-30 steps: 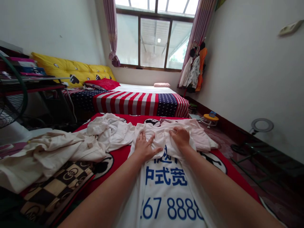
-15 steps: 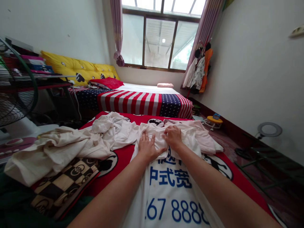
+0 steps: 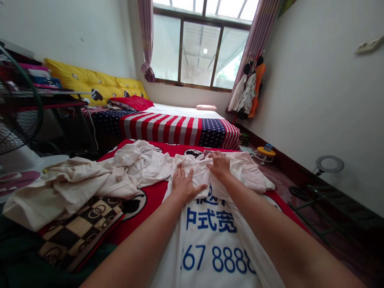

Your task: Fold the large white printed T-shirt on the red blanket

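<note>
A white T-shirt [image 3: 207, 240] with blue Chinese characters and digits lies on the red bed cover, its far part folded back over the print. My left hand [image 3: 185, 185] rests flat on the folded part, fingers stretched and thumb spread to the right. Just to its right, my right hand [image 3: 220, 165] touches the same cloth with bent fingers, its thumb apart from the index finger. Left of the shirt sits a crumpled heap of off-white clothing [image 3: 90, 176]. Pale pink folded cloth [image 3: 250, 170] lies beyond my right hand.
A checkered black-and-beige cloth [image 3: 87, 228] lies at the lower left on the red cover [image 3: 156, 204]. A fan [image 3: 18, 104] stands at the left edge. Behind is a bed with a striped, starred cover [image 3: 168, 124]. On the right are a ring light [image 3: 330, 164] and a yellow stool [image 3: 266, 151].
The view has turned slightly to the right. My right hand's fingers have loosened and spread a little on the cloth; my left hand stays flat on the shirt.
</note>
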Available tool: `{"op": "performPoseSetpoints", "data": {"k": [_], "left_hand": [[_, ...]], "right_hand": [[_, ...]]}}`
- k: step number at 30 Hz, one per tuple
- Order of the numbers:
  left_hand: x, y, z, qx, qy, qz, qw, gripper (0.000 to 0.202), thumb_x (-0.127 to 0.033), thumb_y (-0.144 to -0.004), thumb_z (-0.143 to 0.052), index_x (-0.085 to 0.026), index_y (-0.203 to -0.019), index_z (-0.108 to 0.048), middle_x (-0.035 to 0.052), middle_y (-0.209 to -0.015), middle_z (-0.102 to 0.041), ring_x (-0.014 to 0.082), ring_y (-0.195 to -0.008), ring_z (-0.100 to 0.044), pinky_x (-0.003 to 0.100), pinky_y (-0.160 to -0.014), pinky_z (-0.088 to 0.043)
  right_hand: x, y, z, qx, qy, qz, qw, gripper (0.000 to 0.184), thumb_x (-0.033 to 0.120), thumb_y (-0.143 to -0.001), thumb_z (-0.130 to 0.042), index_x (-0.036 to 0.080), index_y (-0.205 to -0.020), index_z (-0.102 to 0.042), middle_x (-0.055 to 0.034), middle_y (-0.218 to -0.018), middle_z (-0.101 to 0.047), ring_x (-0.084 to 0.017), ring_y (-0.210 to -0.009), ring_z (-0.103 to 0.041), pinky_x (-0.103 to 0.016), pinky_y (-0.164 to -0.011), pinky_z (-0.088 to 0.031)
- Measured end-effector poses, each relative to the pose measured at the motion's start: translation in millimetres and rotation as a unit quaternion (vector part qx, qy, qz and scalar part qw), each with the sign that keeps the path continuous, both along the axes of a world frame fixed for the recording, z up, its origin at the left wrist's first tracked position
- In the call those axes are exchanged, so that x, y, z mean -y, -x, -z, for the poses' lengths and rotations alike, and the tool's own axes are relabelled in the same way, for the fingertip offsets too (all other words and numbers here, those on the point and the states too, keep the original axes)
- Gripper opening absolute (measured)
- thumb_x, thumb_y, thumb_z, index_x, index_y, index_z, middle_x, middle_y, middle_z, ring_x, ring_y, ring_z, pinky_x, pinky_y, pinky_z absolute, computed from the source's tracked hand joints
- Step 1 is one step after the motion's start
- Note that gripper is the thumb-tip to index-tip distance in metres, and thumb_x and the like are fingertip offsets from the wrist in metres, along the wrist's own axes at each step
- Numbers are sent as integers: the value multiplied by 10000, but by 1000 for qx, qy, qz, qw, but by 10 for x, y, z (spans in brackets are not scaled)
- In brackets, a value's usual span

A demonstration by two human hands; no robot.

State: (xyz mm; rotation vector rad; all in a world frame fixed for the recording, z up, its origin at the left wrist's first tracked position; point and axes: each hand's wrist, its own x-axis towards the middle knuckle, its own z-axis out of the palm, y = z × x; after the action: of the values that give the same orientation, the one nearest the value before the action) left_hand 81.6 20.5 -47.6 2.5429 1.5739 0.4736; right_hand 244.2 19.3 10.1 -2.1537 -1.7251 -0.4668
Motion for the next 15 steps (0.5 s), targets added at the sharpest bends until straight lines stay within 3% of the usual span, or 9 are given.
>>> {"op": "performPoseSetpoints", "data": {"k": [4, 7, 9, 12, 15], "left_hand": [[-3, 24, -7, 27, -8, 14, 999, 972, -783, -725, -442, -117, -1431, -376, 237, -1528, -203, 386, -1421, -110, 477, -1112, -147], [43, 41, -68, 84, -41, 49, 994, 766, -574, -772, -588, -136, -1385, -450, 193, -1534, -225, 369, -1417, -138, 470, -1109, -169], [106, 24, -133, 119, -46, 91, 988, 508, -408, -808, -601, -200, -1271, -573, 130, -1473, -383, 320, -1376, -276, 423, -1093, -218], [210, -74, -226, 139, -8, 107, 985, 262, -375, -865, -523, -239, -990, -709, 79, -1154, -656, 243, -1116, -561, 337, -953, -374], [251, -227, -275, 147, 47, 54, 987, 373, -488, -859, -491, -208, -798, -730, 87, -851, -715, 236, -844, -654, 305, -720, -445]], "right_hand": [[488, -119, -108, -62, -63, -76, 993, 122, 245, -830, -540, 196, -885, -638, -36, -956, -629, -162, -838, -580, -281, -793, -400], [975, -176, 23, -78, -28, -108, 991, 76, 228, -770, -592, 207, -834, -629, -15, -894, -619, -160, -787, -577, -272, -744, -404], [1228, -183, 147, -52, -5, -120, 991, 123, 220, -739, -623, 218, -861, -633, -19, -919, -613, -187, -875, -572, -286, -781, -389], [1392, -146, 289, -22, 7, -119, 993, 198, 207, -743, -623, 218, -940, -629, -36, -967, -608, -208, -945, -556, -298, -801, -363], [1365, -96, 363, -5, 10, -107, 994, 172, 229, -780, -609, 213, -950, -631, -43, -943, -616, -208, -904, -559, -302, -783, -343]]}}
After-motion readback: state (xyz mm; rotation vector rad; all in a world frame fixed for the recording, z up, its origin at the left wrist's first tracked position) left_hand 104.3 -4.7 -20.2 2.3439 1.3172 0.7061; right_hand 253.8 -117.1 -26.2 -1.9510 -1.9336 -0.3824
